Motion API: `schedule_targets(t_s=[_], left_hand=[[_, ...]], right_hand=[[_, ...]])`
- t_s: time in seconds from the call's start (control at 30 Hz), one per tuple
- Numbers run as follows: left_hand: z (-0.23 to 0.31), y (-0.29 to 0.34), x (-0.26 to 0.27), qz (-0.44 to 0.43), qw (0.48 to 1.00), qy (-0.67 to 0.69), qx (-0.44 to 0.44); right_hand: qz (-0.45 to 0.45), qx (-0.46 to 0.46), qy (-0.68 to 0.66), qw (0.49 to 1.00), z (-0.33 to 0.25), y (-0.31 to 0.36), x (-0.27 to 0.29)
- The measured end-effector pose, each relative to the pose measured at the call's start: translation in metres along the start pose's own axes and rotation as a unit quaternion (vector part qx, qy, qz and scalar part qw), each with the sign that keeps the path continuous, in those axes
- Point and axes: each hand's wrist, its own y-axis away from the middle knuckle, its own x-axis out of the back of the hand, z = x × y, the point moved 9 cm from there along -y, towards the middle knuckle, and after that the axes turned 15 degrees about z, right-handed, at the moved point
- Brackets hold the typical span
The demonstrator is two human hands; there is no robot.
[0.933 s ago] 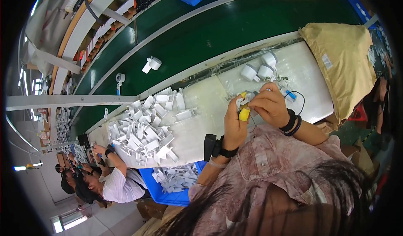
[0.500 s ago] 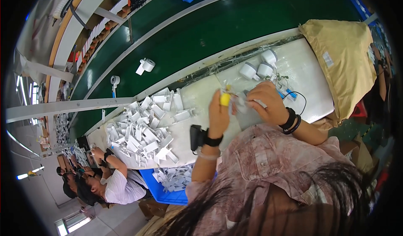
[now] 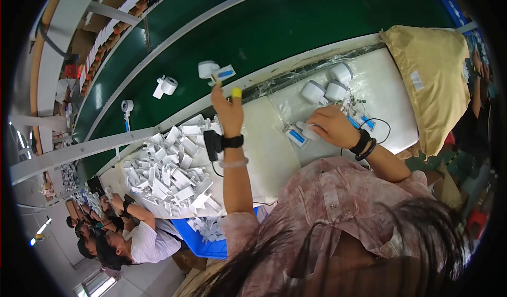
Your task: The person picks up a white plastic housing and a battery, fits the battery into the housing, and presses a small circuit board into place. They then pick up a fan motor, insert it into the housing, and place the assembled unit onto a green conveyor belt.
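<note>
My left hand (image 3: 228, 113) reaches over the green conveyor belt, its yellow-covered thumb spread from the fingers. Its fingertips are at a white round-headed part (image 3: 208, 70) with a flat, blue-striped arm; the thumb stands apart from it. My right hand (image 3: 334, 126) is closed on a small white round piece (image 3: 307, 131) low over the worktable. Against that piece lies a flat white part with a blue strip (image 3: 296, 136). Beyond the right hand stand several white cylindrical housings (image 3: 313, 92). Beside it are small blue-and-white parts (image 3: 367, 122) with thin wires.
A heap of white plastic brackets (image 3: 171, 170) covers the table's left side, above a blue bin (image 3: 198, 240). Two more white parts (image 3: 166, 86) lie on the belt (image 3: 296, 27). A metal rail (image 3: 84, 151) crosses at left. A brown paper sack (image 3: 430, 80) is at right. Co-workers (image 3: 150, 241) sit left.
My left hand has moved away from the right, left and forward to the belt, where another white part now shows. My right hand stays near its place, lower over the table.
</note>
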Motion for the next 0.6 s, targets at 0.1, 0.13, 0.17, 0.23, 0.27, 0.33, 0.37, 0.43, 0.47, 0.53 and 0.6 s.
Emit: schedule_targets(t_s=[0.1, 0.13, 0.17, 0.23, 0.27, 0.33, 0.37, 0.43, 0.47, 0.53, 0.6], left_hand=[[-0.005, 0.064, -0.011, -0.078, 0.995, 0.051, 0.022], [0.001, 0.084, -0.013, -0.108, 0.987, 0.07, 0.094], [0.01, 0.102, -0.013, -0.136, 0.973, 0.087, 0.165], [0.014, 0.135, -0.006, -0.144, 0.962, 0.099, 0.21], [0.013, 0.149, -0.006, -0.155, 0.949, 0.114, 0.251], [0.014, 0.168, -0.001, -0.163, 0.934, 0.133, 0.29], [0.013, 0.178, -0.003, -0.174, 0.916, 0.153, 0.327], [0.009, 0.19, -0.005, -0.177, 0.91, 0.153, 0.341], [0.007, 0.195, -0.008, -0.181, 0.903, 0.163, 0.353], [0.006, 0.204, -0.015, -0.179, 0.887, 0.188, 0.381], [0.008, 0.207, -0.018, -0.186, 0.877, 0.192, 0.4]], right_hand=[[-0.031, 0.028, -0.002, 0.999, 0.001, -0.005, -0.023], [-0.033, 0.025, -0.003, 0.999, 0.007, -0.006, -0.027], [-0.062, 0.011, 0.014, 0.998, 0.013, -0.005, -0.033], [-0.094, 0.001, 0.029, 0.995, 0.015, 0.0, -0.045], [-0.098, -0.002, 0.049, 0.994, 0.017, 0.003, -0.049], [-0.104, 0.002, 0.067, 0.992, 0.018, 0.008, -0.057], [-0.11, -0.003, 0.097, 0.989, 0.021, 0.013, -0.061], [-0.116, -0.003, 0.125, 0.985, 0.022, 0.015, -0.069], [-0.124, -0.026, 0.119, 0.985, 0.025, 0.014, -0.072], [-0.132, -0.049, 0.115, 0.983, 0.031, 0.014, -0.078], [-0.121, -0.034, 0.108, 0.986, 0.032, 0.014, -0.084]])
